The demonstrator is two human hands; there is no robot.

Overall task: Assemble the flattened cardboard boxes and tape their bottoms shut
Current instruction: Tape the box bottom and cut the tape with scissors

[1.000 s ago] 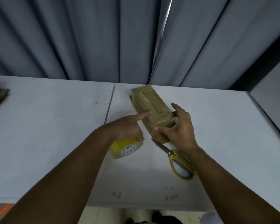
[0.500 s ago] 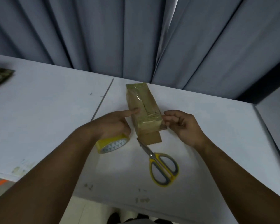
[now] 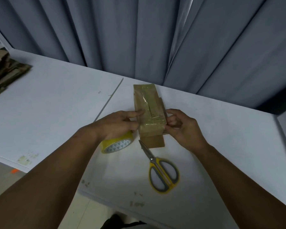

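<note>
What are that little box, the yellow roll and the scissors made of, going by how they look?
The box looks like brown cardboard, matte, under glossy clear tape that glints and wrinkles on top. The roll seems to be yellow plastic tape on a printed card core. The scissors have shiny metal blades and yellow-and-grey handles, probably plastic or rubber.

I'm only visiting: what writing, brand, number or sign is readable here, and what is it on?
No text can be read in this view.
On the tape roll: only a pattern of small triangles on the white core, no words.
On the cardboard box: plain brown under shiny tape, no print visible.
On the scissors: no legible marking.
On the stack of flattened boxes: any print is too blurred to read.
</note>
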